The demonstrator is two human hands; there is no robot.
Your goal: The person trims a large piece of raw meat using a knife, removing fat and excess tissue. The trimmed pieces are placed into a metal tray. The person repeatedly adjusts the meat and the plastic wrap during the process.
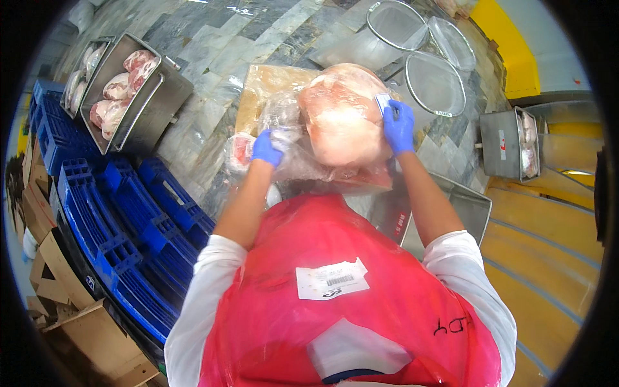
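Note:
A large pale pink cut of meat (342, 122) lies in clear plastic in front of me, over a cardboard box (248, 106). My left hand (267, 149), in a blue glove, is closed on the bunched clear plastic bag (282, 122) at the meat's left side. In the same kind of glove, my right hand (399, 127) is at the meat's upper right edge. Its thumb and fingers pinch a small white label (383, 101) against the wrapped meat. A smaller wrapped piece of red meat (242, 151) sits just left of my left hand.
Metal bins with meat (155, 116) stand at the left, beside blue plastic pallets (97, 213). Round-rimmed clear bags (435, 84) stand beyond the meat on the tiled floor (271, 29). To the right are another metal bin (501, 145) and yellow panels (541, 271). Cardboard (97, 342) lies lower left.

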